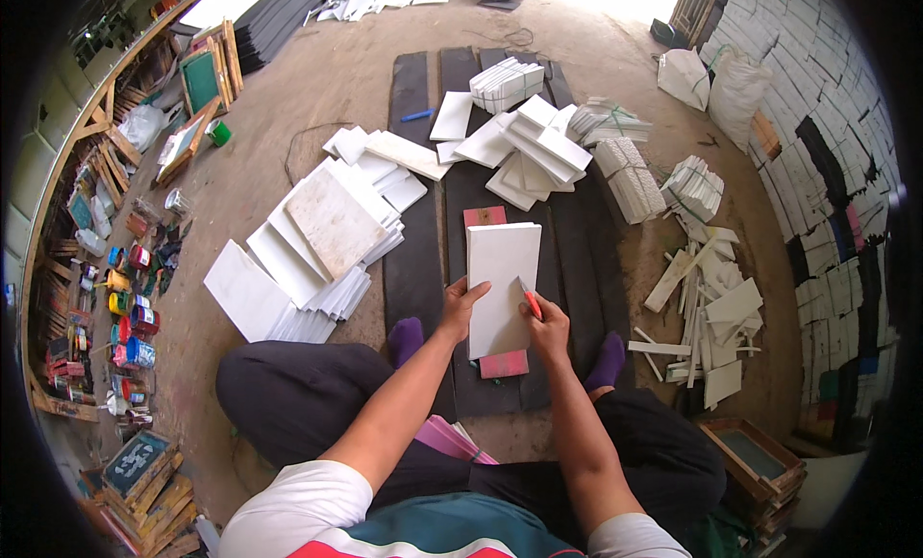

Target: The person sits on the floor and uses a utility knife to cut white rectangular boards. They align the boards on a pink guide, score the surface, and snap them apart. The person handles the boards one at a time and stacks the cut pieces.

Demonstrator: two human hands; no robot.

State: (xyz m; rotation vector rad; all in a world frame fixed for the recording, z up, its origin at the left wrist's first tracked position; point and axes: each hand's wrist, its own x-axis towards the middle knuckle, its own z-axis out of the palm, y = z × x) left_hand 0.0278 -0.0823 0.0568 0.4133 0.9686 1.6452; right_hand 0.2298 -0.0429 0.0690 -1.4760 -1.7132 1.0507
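Between my knees lies a white rectangular foam board (502,260), long side pointing away from me. Reddish-pink pieces (504,366) stick out from under its near and far ends. My left hand (463,306) grips the board's left edge, thumb on top and the other fingers down its side. Closed around a red-orange craft knife (530,297) is my right hand (546,325), near the board's right edge. The knife's tip points up and left over the board; whether it touches the surface I cannot tell.
Dark planks (409,193) lie beneath the board. Larger white sheets (317,231) are piled at left, loose white pieces (538,145) ahead, tied bundles (627,181) and offcuts (707,313) at right. A blue pen (417,115) lies farther off. Paint pots (140,353) line the left side.
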